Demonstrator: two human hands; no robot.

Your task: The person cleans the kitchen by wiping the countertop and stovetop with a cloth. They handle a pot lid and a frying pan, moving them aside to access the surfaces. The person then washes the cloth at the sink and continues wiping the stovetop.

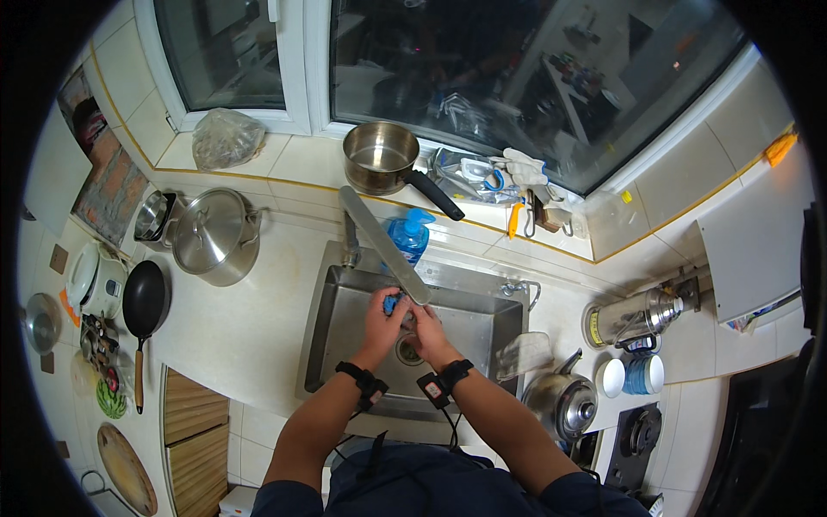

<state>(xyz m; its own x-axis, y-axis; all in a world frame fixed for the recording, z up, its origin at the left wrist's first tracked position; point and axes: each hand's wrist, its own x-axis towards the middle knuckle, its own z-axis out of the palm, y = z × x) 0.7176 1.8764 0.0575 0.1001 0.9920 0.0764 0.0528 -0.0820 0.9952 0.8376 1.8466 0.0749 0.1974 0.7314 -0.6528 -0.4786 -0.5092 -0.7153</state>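
Observation:
Both hands are together over a stainless steel sink [491, 323], under the end of the wide grey faucet [387, 249]. My left hand [380, 326] is curled around a small blue object [391, 304]; too little of it shows to name it. My right hand [429, 331] is close against the left, its fingers partly hidden by the spout's tip. Whether it grips anything does not show. Below the hands is the sink drain [408, 352]. A blue pump bottle [411, 238] stands behind the faucet.
A lidded steel pot [213, 236] and a black frying pan [146, 300] are on the left counter. On the windowsill sits a saucepan [381, 158], its handle jutting forward. To the right are a cloth [526, 354], a kettle [561, 402] and a thermos flask [623, 318].

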